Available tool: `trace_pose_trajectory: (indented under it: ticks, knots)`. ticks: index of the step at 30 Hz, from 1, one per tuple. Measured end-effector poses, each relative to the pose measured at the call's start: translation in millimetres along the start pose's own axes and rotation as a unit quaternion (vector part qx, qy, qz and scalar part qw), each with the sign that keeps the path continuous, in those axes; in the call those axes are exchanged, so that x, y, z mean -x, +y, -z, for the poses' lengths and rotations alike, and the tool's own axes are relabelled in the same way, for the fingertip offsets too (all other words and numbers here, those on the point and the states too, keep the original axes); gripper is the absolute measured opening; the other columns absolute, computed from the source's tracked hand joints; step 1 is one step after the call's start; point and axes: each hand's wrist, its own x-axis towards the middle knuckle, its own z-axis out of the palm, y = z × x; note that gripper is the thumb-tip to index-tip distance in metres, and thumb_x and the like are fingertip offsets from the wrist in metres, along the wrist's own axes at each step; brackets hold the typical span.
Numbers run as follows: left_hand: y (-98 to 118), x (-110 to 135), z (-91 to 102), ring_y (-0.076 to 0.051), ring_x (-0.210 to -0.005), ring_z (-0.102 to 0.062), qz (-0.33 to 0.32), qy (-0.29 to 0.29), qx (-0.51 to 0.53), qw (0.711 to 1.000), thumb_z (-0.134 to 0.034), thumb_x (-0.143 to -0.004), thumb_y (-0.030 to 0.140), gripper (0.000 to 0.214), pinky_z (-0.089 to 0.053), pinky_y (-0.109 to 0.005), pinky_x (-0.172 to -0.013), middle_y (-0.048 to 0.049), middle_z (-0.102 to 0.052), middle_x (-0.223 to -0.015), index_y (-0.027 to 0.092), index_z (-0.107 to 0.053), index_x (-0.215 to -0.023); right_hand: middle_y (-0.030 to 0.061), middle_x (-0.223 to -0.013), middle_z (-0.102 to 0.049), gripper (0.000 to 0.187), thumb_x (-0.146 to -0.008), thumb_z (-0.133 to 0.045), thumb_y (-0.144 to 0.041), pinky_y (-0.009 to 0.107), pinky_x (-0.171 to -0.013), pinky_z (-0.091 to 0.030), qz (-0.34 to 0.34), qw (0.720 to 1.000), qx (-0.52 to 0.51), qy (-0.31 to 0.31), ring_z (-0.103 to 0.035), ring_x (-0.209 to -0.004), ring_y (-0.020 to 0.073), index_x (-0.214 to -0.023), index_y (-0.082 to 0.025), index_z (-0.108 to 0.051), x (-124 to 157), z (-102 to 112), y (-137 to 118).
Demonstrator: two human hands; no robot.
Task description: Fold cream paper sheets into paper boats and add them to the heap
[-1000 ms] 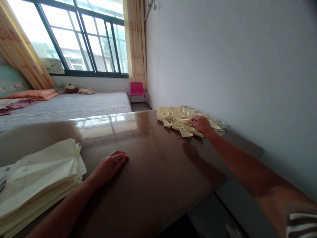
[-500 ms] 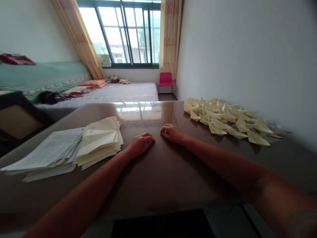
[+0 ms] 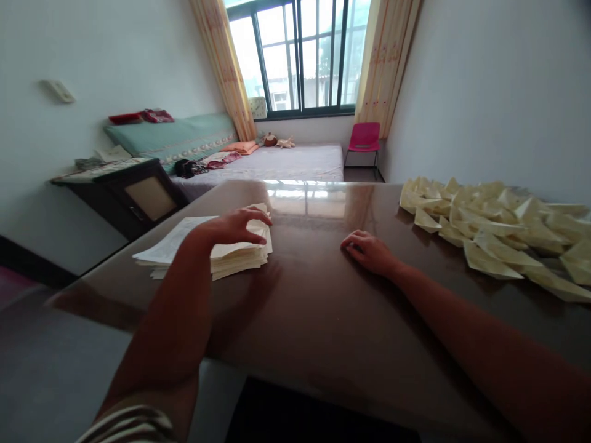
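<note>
My left hand [image 3: 237,224] reaches over a stack of cream paper sheets [image 3: 240,255] at the left of the brown table [image 3: 314,295]; its fingers are spread and curved over the top sheet, touching it. My right hand [image 3: 369,252] rests palm down on the bare tabletop in the middle, fingers loosely curled, holding nothing. A heap of folded cream paper boats [image 3: 498,234] lies along the right side by the wall, apart from both hands.
A second pile of whiter printed sheets [image 3: 168,246] sits under and left of the cream stack. Beyond the table are a bed [image 3: 286,163], a dark cabinet [image 3: 133,194], a pink chair [image 3: 364,138] and a window. A white wall runs along the right.
My right hand left the heap of boats and came back to the table's middle. My left hand moved from the bare tabletop onto the cream stack. The view has swung left.
</note>
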Motion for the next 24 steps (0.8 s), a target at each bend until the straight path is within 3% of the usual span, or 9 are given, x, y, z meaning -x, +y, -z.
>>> trace_pose_trajectory:
  ticks: [3,5,10,18,24]
  knots:
    - [-31.1,17.4,11.1,-0.026,-0.117,-0.053,0.058,-0.107,-0.002,0.993,-0.072,-0.066,0.053,0.069,-0.038,-0.034,-0.101,-0.0068,-0.056,-0.133,0.026,-0.057,-0.128,0.0067,-0.099,-0.065,0.019,-0.087,-0.051,-0.024,0.029,-0.080,-0.045,-0.003,1.000,0.003,-0.001,-0.059,-0.091,0.0190,-0.094,-0.021,-0.068,-0.4,-0.8,-0.5]
    - [-47.6,22.7,8.7,-0.027,-0.117,-0.053,0.080,-0.128,0.011,0.989,-0.071,-0.066,0.054,0.072,-0.038,-0.035,-0.102,-0.0087,-0.057,-0.131,0.024,-0.055,-0.130,0.0067,-0.099,-0.065,0.019,-0.086,-0.051,-0.024,0.029,-0.080,-0.045,-0.003,1.000,0.004,0.000,-0.059,-0.091,0.0190,-0.094,-0.021,-0.068,-0.1,-0.7,-0.9]
    - [-70.4,23.8,2.4,-0.027,-0.116,-0.055,0.064,-0.123,0.065,0.988,-0.069,-0.067,0.056,0.066,-0.035,-0.036,-0.105,-0.0096,-0.061,-0.127,0.020,-0.062,-0.123,0.0068,-0.099,-0.065,0.019,-0.086,-0.051,-0.023,0.030,-0.083,-0.045,-0.002,1.000,0.007,0.005,-0.059,-0.092,0.0194,-0.094,-0.021,-0.068,1.2,-0.1,-1.8]
    - [-72.4,29.3,3.3,-0.024,-0.108,-0.059,0.092,-0.110,0.140,0.980,-0.069,-0.066,0.058,0.061,-0.043,-0.031,-0.098,-0.0047,-0.067,-0.119,0.024,-0.067,-0.116,0.0070,-0.099,-0.065,0.019,-0.087,-0.050,-0.023,0.031,-0.082,-0.046,-0.001,1.000,0.001,0.003,-0.060,-0.090,0.0193,-0.094,-0.021,-0.068,1.6,-0.1,-1.0]
    - [-80.7,30.1,-6.0,-0.021,-0.087,-0.063,0.175,-0.028,0.166,0.970,-0.055,-0.072,0.069,0.061,-0.052,-0.026,-0.070,-0.0056,-0.071,-0.102,0.019,-0.072,-0.102,0.0071,-0.100,-0.065,0.019,-0.086,-0.051,-0.023,0.030,-0.081,-0.046,-0.007,1.000,0.003,0.005,-0.060,-0.090,0.0192,-0.094,-0.021,-0.068,1.9,0.2,-1.2]
